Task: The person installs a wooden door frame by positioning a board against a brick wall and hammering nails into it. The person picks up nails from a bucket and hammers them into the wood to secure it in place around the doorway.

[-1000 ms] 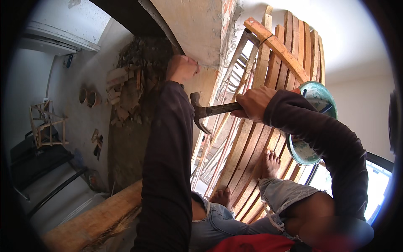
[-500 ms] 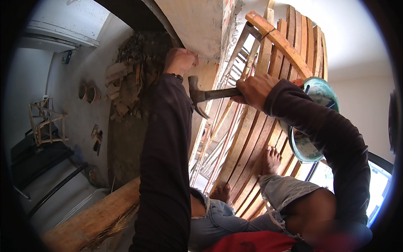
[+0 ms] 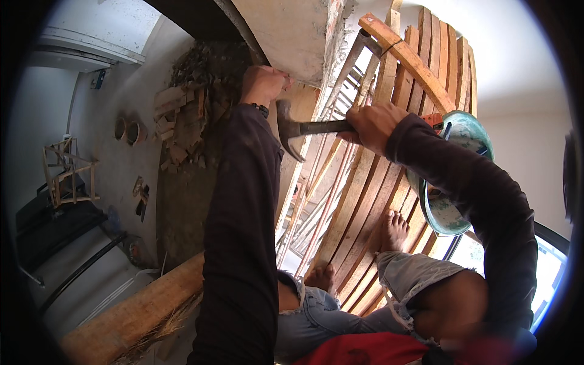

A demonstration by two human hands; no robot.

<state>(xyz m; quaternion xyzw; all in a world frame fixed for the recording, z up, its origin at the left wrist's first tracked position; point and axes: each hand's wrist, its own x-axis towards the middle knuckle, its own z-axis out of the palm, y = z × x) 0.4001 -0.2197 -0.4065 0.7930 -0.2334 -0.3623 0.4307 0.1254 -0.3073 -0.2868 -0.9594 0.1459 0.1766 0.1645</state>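
My right hand [image 3: 375,128] is closed around the dark handle of a claw hammer [image 3: 292,129]. The hammer's head hangs just below my left hand [image 3: 266,84], its claw curving downward, with a gap between them. At the lower edge of a plastered wall [image 3: 283,39], my left hand is closed with the fingertips pinched together. Whatever may be between those fingers is too small or hidden to make out. Beneath that edge a pale wooden board [image 3: 296,109] shows, partly behind the hammer and my left sleeve.
My bare feet rest on wooden planks [image 3: 359,207] laid side by side. A green bucket [image 3: 447,228] stands by my right arm. A short timber [image 3: 407,61] lies across the planks' far part. Rubble [image 3: 176,128] lies on the left, above a round log [image 3: 134,310].
The hammer and my right hand have shifted slightly right and upward. My left hand has moved a little to the right, still pinched at the wall's edge.
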